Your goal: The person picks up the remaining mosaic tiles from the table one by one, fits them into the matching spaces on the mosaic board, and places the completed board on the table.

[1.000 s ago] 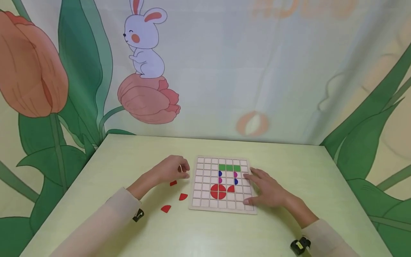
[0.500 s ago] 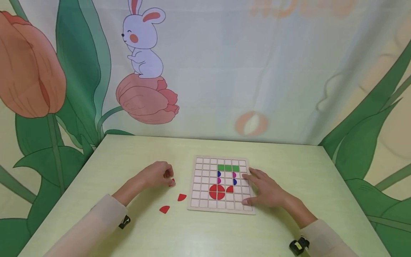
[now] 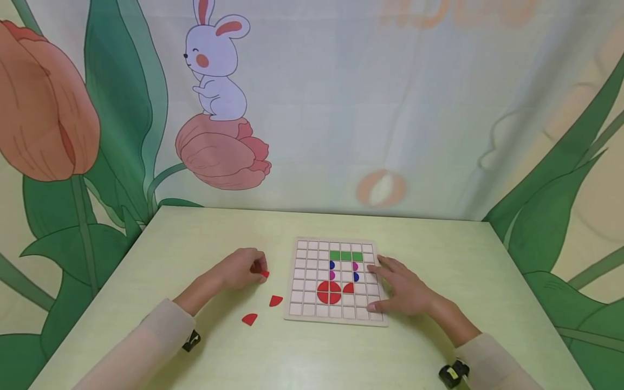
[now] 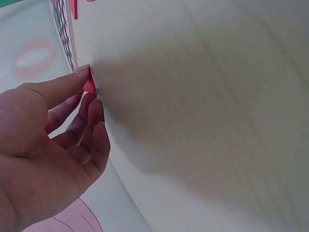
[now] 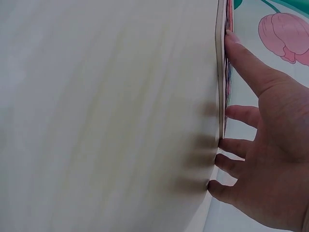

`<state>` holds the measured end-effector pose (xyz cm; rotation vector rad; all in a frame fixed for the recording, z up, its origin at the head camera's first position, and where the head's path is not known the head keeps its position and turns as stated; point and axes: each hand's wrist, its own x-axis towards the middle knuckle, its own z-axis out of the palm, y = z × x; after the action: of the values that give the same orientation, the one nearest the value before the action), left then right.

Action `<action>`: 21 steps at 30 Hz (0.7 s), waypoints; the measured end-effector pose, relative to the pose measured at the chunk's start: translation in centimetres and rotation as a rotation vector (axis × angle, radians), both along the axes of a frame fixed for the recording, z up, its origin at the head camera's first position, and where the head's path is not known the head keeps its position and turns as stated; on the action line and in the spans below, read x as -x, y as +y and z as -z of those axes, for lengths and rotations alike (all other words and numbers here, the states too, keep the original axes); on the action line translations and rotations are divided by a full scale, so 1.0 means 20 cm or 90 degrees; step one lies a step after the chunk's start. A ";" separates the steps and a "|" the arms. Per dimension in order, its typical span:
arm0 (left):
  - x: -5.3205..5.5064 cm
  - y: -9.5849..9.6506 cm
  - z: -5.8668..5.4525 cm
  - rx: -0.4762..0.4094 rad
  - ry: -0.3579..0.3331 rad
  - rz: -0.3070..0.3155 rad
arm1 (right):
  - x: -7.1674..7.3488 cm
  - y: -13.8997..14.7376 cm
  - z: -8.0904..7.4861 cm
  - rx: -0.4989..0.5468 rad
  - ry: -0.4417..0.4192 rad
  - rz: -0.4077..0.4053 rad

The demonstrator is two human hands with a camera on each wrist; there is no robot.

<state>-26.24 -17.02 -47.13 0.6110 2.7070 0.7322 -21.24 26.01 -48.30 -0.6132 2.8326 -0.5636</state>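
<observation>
My left hand [image 3: 242, 269] pinches a red quarter-circle piece [image 4: 89, 86] between thumb and fingertips, low over the table left of the board. Two more red quarter-circle pieces lie near it, one [image 3: 275, 300] close to the board and another [image 3: 249, 319] nearer the front. The wooden grid board [image 3: 304, 298] lies flat, bearing green squares [image 3: 346, 255], small blue and magenta half-circles, a red circle of quarter pieces [image 3: 329, 292] and one red quarter [image 3: 349, 288] beside it. With fingers spread, my right hand [image 3: 407, 287] rests on the board's right edge.
The pale yellow-green table [image 3: 312, 355] reaches back to a printed curtain [image 3: 312, 108] with a rabbit and tulips. Dark wrist cameras hang beneath both sleeves.
My left hand has moved left from beside the board to the rearmost loose red quarter-circle piece and taken it between its fingertips. The right hand has stayed at the board's edge.
</observation>
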 end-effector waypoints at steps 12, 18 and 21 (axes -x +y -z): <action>0.00 0.07 -0.03 -0.026 0.032 0.051 | 0.01 0.00 0.02 -0.001 0.001 0.002; -0.01 0.17 -0.08 -0.037 0.059 0.086 | 0.01 0.01 0.02 0.002 0.003 -0.001; 0.00 0.23 -0.10 -0.054 0.064 0.097 | 0.00 0.01 0.02 0.004 0.003 0.000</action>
<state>-26.19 -12.42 -45.15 0.8851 2.6923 0.7992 -21.33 26.22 -48.64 -0.6169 2.8360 -0.5714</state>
